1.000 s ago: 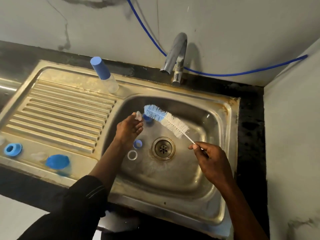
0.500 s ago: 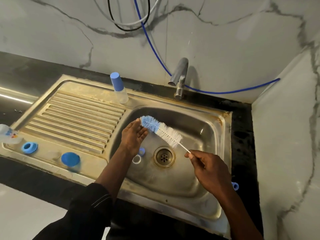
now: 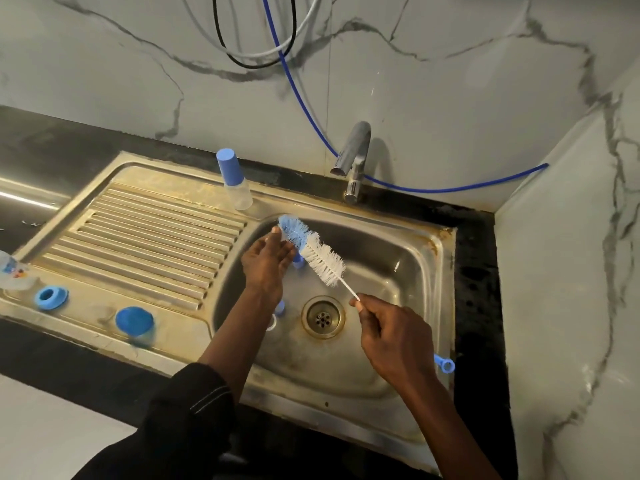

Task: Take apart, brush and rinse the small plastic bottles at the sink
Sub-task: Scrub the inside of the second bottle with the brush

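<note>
right hand (image 3: 391,337) pinching wire handle of brush (image 3: 311,251) between fingers; blue bristle tip touching fingers of left hand (image 3: 266,261), their grasp indiscernible; capped bottle (image 3: 237,183) upright beyond left fingers, on sink (image 3: 381,258) ledge.

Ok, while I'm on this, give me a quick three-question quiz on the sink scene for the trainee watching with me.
1. Multiple choice: the right hand pinches the blue-and-white bristle bottle brush by: A its bristles; B its thin white stem; C its blue tip.
2. True or false: the clear plastic bottle with the tall blue cap stands upright outside the steel sink basin.
3. How many blue plastic pieces lie in front of the ribbed draining board?
Key: 1 B. 2 True. 3 Two: a blue ring and a round blue cap.
</note>
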